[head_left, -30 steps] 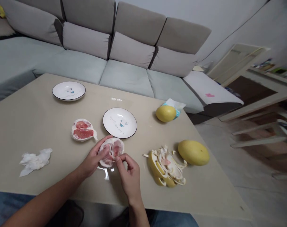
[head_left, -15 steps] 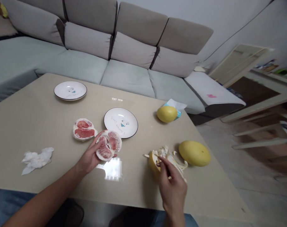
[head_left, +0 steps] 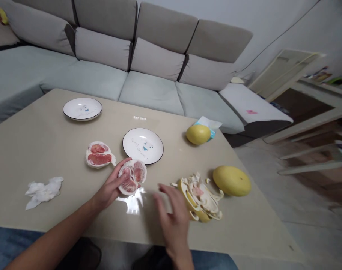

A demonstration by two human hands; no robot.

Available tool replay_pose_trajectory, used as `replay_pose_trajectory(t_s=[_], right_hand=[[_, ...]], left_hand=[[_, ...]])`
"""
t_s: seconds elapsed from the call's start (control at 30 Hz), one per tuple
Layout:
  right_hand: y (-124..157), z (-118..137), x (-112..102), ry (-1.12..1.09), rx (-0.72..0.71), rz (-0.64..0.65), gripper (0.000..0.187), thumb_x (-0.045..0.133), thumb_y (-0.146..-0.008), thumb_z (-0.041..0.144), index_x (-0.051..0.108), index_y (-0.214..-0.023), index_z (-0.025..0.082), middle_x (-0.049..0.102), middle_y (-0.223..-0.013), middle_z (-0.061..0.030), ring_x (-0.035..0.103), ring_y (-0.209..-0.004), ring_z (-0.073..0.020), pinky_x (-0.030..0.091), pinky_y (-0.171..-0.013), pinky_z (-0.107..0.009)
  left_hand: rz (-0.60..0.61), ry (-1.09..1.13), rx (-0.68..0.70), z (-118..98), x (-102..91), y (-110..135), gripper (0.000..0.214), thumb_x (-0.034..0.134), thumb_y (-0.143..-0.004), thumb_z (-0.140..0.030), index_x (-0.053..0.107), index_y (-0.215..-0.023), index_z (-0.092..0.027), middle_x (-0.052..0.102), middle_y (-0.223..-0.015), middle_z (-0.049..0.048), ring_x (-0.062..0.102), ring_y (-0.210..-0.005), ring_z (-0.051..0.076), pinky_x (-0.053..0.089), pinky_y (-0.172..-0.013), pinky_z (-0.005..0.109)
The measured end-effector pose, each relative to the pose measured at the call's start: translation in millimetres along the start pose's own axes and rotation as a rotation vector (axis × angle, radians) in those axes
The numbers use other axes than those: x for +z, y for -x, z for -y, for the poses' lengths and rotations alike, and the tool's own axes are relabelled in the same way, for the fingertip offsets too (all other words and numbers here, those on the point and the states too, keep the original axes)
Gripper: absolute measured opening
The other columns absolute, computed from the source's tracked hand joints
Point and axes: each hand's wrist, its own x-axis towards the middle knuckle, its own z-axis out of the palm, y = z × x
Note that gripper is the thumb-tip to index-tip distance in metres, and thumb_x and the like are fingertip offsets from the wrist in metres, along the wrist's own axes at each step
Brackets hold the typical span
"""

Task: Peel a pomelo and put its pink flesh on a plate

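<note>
Since half a second ago, the right hand [head_left: 173, 213] has swung back from the heap of peel [head_left: 201, 198] toward the peeled fruit [head_left: 137, 172], a pomelo-like piece with pink flesh and white membrane, which has dipped slightly. This piece is in the left hand [head_left: 110, 189], raised just beside the near rim of the closer plate [head_left: 142, 142], its open segments turned up toward the viewer. The left fingers grip its left side, thumb toward the front. The right fingers are apart, blurred, with nothing visible between them; the fruit lies to their left, across a small gap, not touching.

The step in hand appears to be stripping membrane from the flesh and discarding the scraps. The next move would probably call for the right fingers to pinch another loose edge of membrane while the left hand keeps the piece steady without squeezing the soft segments.

Further out, a second peeled piece [head_left: 99, 159] lies to the left on the pale tabletop [head_left: 61, 150], beyond it the farther plate [head_left: 82, 105], and nearer the viewer a crumpled tissue [head_left: 45, 189]. To the right sit a large yellow fruit [head_left: 232, 181] beside the peel, and a smaller yellow fruit [head_left: 198, 134] against a tissue pack [head_left: 211, 134]. Behind everything stretches a grey sofa [head_left: 151, 90].
</note>
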Motion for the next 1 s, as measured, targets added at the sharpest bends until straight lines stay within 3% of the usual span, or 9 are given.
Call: replay_pose_trajectory(t_s=[0.07, 0.13, 0.27, 0.43, 0.73, 0.83, 1.0], right_hand=[[2, 28, 22, -0.075, -0.038, 0.108, 0.026, 0.064, -0.091, 0.031, 0.063, -0.116, 0.023, 0.069, -0.107, -0.0078, 0.061, -0.100, -0.0233, 0.046, -0.088, -0.037], [2, 42, 39, -0.103, -0.027, 0.128, 0.024, 0.067, -0.090, 0.030, 0.064, -0.113, 0.023, 0.069, -0.105, -0.0073, 0.061, -0.098, -0.0232, 0.045, -0.086, -0.037], [-3, 41, 50, -0.183, 0.022, 0.084, 0.009, 0.058, -0.094, 0.020, 0.066, -0.095, 0.021, 0.071, -0.093, -0.0050, 0.063, -0.089, -0.0202, 0.043, -0.084, -0.034], [-8, 36, 43, -0.425, 0.257, 0.132, 0.017, 0.056, -0.095, 0.027, 0.064, -0.082, 0.021, 0.068, -0.082, -0.0018, 0.062, -0.080, -0.0172, 0.046, -0.075, -0.028], [-9, 27, 31, -0.645, 0.542, 0.124, 0.025, 0.061, -0.089, 0.039, 0.066, -0.076, 0.018, 0.066, -0.069, -0.0017, 0.060, -0.066, -0.0164, 0.049, -0.063, -0.026], [-9, 9, 16, -0.536, 0.537, 0.034, 0.022, 0.065, -0.086, 0.039, 0.070, -0.080, 0.018, 0.070, -0.077, -0.0039, 0.064, -0.073, -0.0188, 0.052, -0.069, -0.029], [-8, -36, -21, -0.165, 0.341, -0.188, 0.025, 0.061, -0.089, 0.038, 0.075, -0.097, 0.019, 0.075, -0.100, -0.0094, 0.067, -0.096, -0.0248, 0.050, -0.091, -0.040]], left_hand=[[0.009, -0.009, -0.003, 1, -0.4, 0, 0.058, 0.064, -0.091, -0.031, 0.041, -0.144, -0.032, 0.059, -0.134, 0.0088, 0.062, -0.114, 0.026, 0.053, -0.093, 0.035], [0.023, -0.008, 0.000, 1, -1.5, 0, 0.059, 0.064, -0.091, -0.030, 0.039, -0.145, -0.031, 0.061, -0.131, 0.0086, 0.063, -0.112, 0.023, 0.052, -0.092, 0.030], [0.027, -0.008, -0.003, 3, -3.8, -1, 0.058, 0.064, -0.091, -0.031, 0.041, -0.144, -0.031, 0.062, -0.130, 0.0084, 0.065, -0.109, 0.022, 0.051, -0.090, 0.029], [0.034, -0.037, -0.037, 4, -5.0, -1, 0.058, 0.065, -0.090, -0.035, 0.043, -0.143, -0.033, 0.058, -0.137, 0.0086, 0.062, -0.115, 0.027, 0.052, -0.091, 0.034], [0.019, -0.027, -0.045, 7, -5.2, -3, 0.060, 0.063, -0.091, -0.035, 0.040, -0.146, -0.031, 0.054, -0.143, 0.0099, 0.053, -0.128, 0.033, 0.051, -0.099, 0.043], [0.015, 0.031, -0.072, 5, -5.9, -3, 0.058, 0.061, -0.092, -0.034, 0.039, -0.145, -0.037, 0.046, -0.151, 0.0077, 0.049, -0.132, 0.035, 0.053, -0.097, 0.050], [0.047, 0.065, -0.072, 4, -9.2, -2, 0.055, 0.060, -0.092, -0.034, 0.042, -0.144, -0.038, 0.044, -0.152, 0.0067, 0.049, -0.131, 0.036, 0.051, -0.099, 0.055]])
